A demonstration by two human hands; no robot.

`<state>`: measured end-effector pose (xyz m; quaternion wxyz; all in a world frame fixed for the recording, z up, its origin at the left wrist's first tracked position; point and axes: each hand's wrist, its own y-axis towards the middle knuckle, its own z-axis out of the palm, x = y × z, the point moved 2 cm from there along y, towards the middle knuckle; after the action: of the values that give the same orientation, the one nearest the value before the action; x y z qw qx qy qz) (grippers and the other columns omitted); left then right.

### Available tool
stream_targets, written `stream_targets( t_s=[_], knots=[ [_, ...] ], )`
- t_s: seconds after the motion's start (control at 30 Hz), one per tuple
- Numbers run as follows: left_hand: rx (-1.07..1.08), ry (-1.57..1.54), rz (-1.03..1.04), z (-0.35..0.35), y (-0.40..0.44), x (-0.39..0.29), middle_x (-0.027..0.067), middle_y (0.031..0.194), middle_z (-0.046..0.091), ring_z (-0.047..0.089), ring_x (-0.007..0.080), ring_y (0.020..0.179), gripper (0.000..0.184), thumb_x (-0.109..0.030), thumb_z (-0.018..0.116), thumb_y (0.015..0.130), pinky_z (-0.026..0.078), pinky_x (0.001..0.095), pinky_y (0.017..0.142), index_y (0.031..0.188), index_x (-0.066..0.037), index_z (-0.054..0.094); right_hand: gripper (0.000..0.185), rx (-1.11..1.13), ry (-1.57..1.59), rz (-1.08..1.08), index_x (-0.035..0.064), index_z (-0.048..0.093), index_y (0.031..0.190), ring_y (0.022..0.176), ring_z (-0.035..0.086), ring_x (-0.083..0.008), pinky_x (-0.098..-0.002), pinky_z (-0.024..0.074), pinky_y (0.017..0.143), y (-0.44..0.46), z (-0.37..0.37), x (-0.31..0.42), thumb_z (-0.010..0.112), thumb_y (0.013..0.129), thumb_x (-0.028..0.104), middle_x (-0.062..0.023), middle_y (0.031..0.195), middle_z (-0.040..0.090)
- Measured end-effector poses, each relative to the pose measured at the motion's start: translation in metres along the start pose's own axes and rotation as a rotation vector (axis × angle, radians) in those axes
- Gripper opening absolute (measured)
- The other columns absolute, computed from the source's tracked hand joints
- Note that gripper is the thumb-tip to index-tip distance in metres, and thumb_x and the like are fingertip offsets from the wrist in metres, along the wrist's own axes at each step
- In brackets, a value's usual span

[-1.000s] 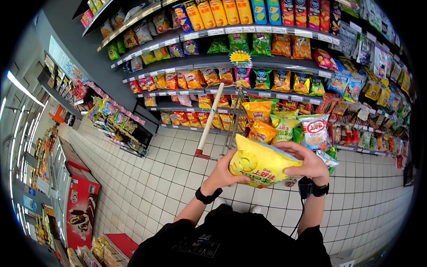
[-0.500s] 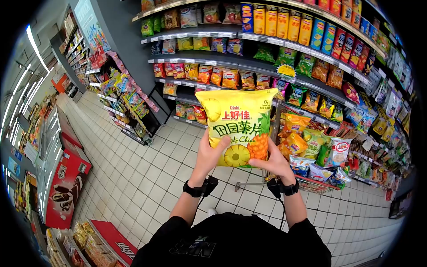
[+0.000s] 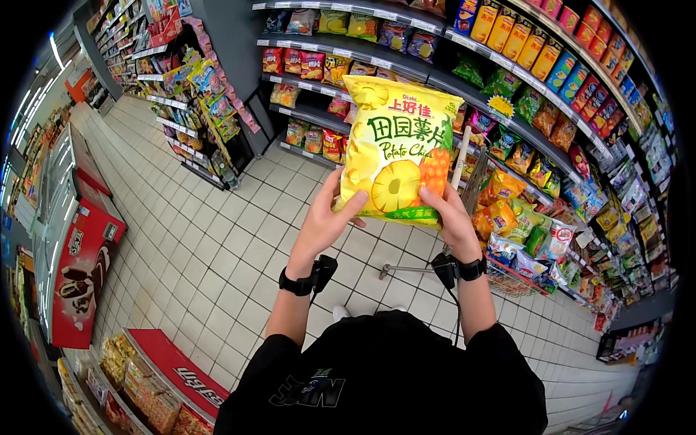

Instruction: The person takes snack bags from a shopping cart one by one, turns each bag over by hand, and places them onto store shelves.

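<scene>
- Facing shelves (image 3: 342,53) stocked with snack packets.
- Near a shopping cart (image 3: 507,280) heaped with bags.
- Holding a yellow potato chip bag (image 3: 388,163) in front of the shelves.
- Gripping its lower sides with left hand (image 3: 320,223) and right hand (image 3: 458,223), thumbs on the front.
- Wearing black wristbands (image 3: 296,283).
</scene>
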<state>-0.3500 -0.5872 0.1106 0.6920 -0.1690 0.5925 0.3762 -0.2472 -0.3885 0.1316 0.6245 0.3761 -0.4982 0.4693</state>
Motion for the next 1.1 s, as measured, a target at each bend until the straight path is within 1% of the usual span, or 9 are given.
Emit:
stream_targets(
  t_s=[0.17, 0.23, 0.33, 0.57, 0.77, 0.9, 1.0, 1.07, 1.1],
  knots=[
    [0.005, -0.048, -0.021, -0.005, 0.0, 0.003, 0.012, 0.115, 0.059, 0.063, 0.0153, 0.092, 0.058, -0.021, 0.061, 0.094, 0.056, 0.0271, 0.059, 0.14, 0.002, 0.034, 0.056, -0.008, -0.075, 0.034, -0.0047, 0.044, 0.131, 0.111, 0.057, -0.0157, -0.0292, 0.0456, 0.094, 0.006, 0.001, 0.003, 0.068, 0.089, 0.024, -0.0107, 0.124, 0.058],
    [-0.004, -0.018, 0.004, -0.012, -0.001, -0.001, 0.0101, 0.11, 0.06, 0.063, 0.0153, 0.087, 0.047, -0.023, 0.055, 0.097, 0.057, 0.0291, 0.061, 0.134, 0.002, 0.04, 0.056, 0.002, -0.093, 0.055, -0.0049, 0.044, 0.131, 0.111, 0.057, -0.0157, -0.0294, 0.0457, 0.094, 0.008, 0.012, 0.005, 0.069, 0.089, 0.023, -0.0108, 0.124, 0.058],
    [-0.061, -0.087, -0.002, -0.019, -0.003, 0.003, 0.0118, 0.112, 0.059, 0.063, 0.0157, 0.09, 0.054, -0.02, 0.06, 0.094, 0.056, 0.0274, 0.057, 0.138, 0.002, 0.037, 0.057, 0.01, -0.071, 0.032, -0.005, 0.045, 0.131, 0.111, 0.057, -0.0156, -0.0293, 0.0456, 0.094, 0.014, 0.021, 0.004, 0.07, 0.088, 0.024, -0.0107, 0.123, 0.058],
    [-0.156, -0.02, 0.023, 0.004, -0.009, 0.01, 0.0107, 0.113, 0.06, 0.063, 0.0159, 0.086, 0.044, -0.02, 0.055, 0.097, 0.056, 0.0298, 0.06, 0.132, 0.003, 0.042, 0.062, 0.159, -0.037, 0.078, -0.0037, 0.042, 0.134, 0.113, 0.055, -0.016, -0.0293, 0.0441, 0.096, 0.026, -0.002, -0.001, 0.072, 0.086, 0.024, -0.0105, 0.127, 0.056],
    [-0.287, -0.045, 0.085, -0.085, -0.005, -0.004, 0.011, 0.111, 0.06, 0.063, 0.0157, 0.088, 0.047, -0.019, 0.06, 0.094, 0.056, 0.0276, 0.061, 0.131, 0.004, 0.042, 0.067, 0.259, -0.102, 0.013, -0.0011, 0.041, 0.136, 0.118, 0.052, -0.0185, -0.0313, 0.0427, 0.099, 0.096, 0.071, -0.02, 0.075, 0.084, 0.024, -0.0127, 0.131, 0.052],
    [-0.495, 0.11, 0.194, -0.125, 0.01, -0.018, 0.0108, 0.116, 0.059, 0.063, 0.0181, 0.095, 0.046, -0.013, 0.058, 0.094, 0.057, 0.03, 0.068, 0.133, 0.003, 0.04, 0.064, 0.095, -0.19, -0.203, 0.0027, 0.043, 0.136, 0.117, 0.052, -0.0207, -0.0337, 0.0467, 0.094, 0.153, 0.094, -0.029, 0.075, 0.084, 0.019, -0.0136, 0.127, 0.054],
    [-0.604, 0.214, 0.265, -0.15, 0.035, -0.022, 0.0107, 0.122, 0.057, 0.061, 0.0176, 0.102, 0.052, -0.006, 0.063, 0.089, 0.056, 0.0304, 0.076, 0.134, 0.003, 0.04, 0.059, 0.274, -0.184, -0.222, 0.0025, 0.046, 0.134, 0.116, 0.052, -0.0193, -0.0327, 0.049, 0.091, 0.191, 0.114, -0.032, 0.074, 0.084, 0.014, -0.0126, 0.127, 0.053],
    [-0.648, 0.482, 0.418, -0.166, 0.048, -0.023, 0.0107, 0.121, 0.056, 0.059, 0.0188, 0.105, 0.06, -0.005, 0.07, 0.083, 0.049, 0.0295, 0.087, 0.135, 0.003, 0.04, 0.057, 0.382, -0.089, -0.225, 0.0025, 0.046, 0.133, 0.117, 0.051, -0.0192, -0.033, 0.0499, 0.09, 0.203, 0.146, -0.032, 0.073, 0.084, 0.012, -0.0114, 0.129, 0.051],
    [-0.643, 0.397, 0.339, -0.171, 0.053, -0.025, 0.0123, 0.123, 0.054, 0.056, 0.0211, 0.11, 0.063, -0.003, 0.072, 0.08, 0.045, 0.031, 0.094, 0.135, 0.003, 0.04, 0.062, 0.363, -0.09, -0.243, 0.0026, 0.043, 0.135, 0.119, 0.05, -0.02, -0.034, 0.0495, 0.091, 0.21, 0.159, -0.034, 0.075, 0.083, 0.013, -0.0117, 0.131, 0.05]
  ],
)
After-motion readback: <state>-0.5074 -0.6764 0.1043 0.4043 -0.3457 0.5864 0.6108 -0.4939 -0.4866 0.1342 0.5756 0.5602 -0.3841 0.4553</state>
